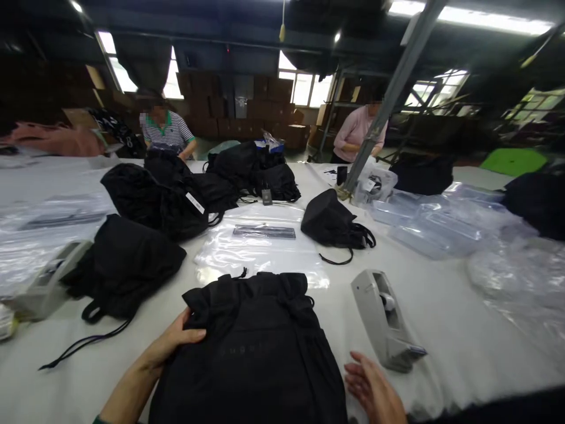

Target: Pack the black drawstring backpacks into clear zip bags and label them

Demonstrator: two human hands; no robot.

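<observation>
1. While it lies flat on the white surface (441, 306) right in front of the person, the black drawstring bag (260, 353) has its gathered mouth turned away from them; its bottom runs out of the picture at the near edge
2. Its long axis runs near to far, almost straight away from the person, and a short cord end pokes out at the top of the mouth
3. The left hand (176, 341) sits at the bag's upper left corner with the thumb laid on the fabric; the fingers are hidden at the edge, so whether this grip actually pinches the cloth cannot be told
4. The right hand (373, 388) hovers just beside the bag's right edge, its grip spread wide and holding nothing
5. The bag looks soft, light and floppy, likely to sag and crease when lifted; the two side edges below the mouth, or the bunched neck itself, seem the surest places to take hold
6. A grey tape dispenser (386, 321) stands near the bag's right side, a clear plastic sleeve (260, 250) lies just beyond the mouth, and another black bag (333, 224) sits farther off
</observation>
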